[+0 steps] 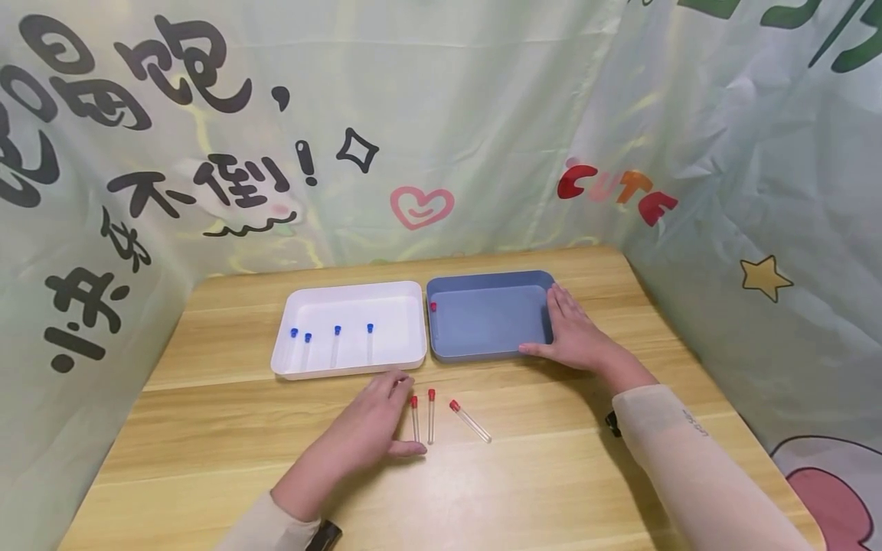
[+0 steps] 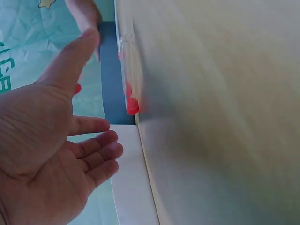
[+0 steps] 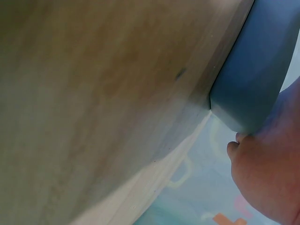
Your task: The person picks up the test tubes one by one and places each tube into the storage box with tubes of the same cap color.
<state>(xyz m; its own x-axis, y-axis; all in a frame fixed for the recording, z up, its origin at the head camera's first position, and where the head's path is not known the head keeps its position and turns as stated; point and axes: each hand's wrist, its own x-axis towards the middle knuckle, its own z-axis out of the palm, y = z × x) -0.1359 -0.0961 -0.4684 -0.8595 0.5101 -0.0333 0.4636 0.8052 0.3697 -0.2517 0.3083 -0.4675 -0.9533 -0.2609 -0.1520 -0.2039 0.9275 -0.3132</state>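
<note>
Pale printed cloth walls [image 1: 482, 92] around a wood-grain table [image 1: 544, 490].
On my head feed I see the cloth walls creased behind the table and along its right side, bearing black Chinese lettering [image 1: 141, 187], a pink heart [image 1: 422, 208], colourful "CUTE" lettering [image 1: 630, 184] and a yellow star [image 1: 767, 278]; soft light leaves a pale sheen [image 1: 448, 478] on the table.
</note>
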